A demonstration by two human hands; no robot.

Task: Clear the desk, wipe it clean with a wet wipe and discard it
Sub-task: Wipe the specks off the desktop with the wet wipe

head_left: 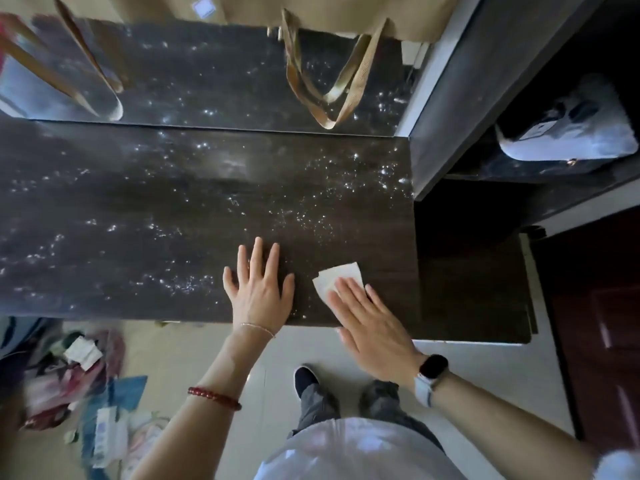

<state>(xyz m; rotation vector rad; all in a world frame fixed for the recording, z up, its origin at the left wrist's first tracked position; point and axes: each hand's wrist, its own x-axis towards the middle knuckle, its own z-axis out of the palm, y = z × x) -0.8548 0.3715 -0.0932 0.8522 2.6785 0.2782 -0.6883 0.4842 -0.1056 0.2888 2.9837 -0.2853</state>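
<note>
The dark wooden desk fills the middle of the view, its top speckled with bright wet spots. A white wet wipe lies flat on the desk near the front right corner. My right hand presses flat on the wipe, fingers together and pointing up-left, covering its lower half. My left hand rests flat on the bare desk just left of the wipe, fingers spread, holding nothing.
A mirror stands at the desk's back and reflects a tan bag with straps. A dark cabinet rises on the right, with a white bag on its shelf. Clothes and packets lie on the floor at lower left.
</note>
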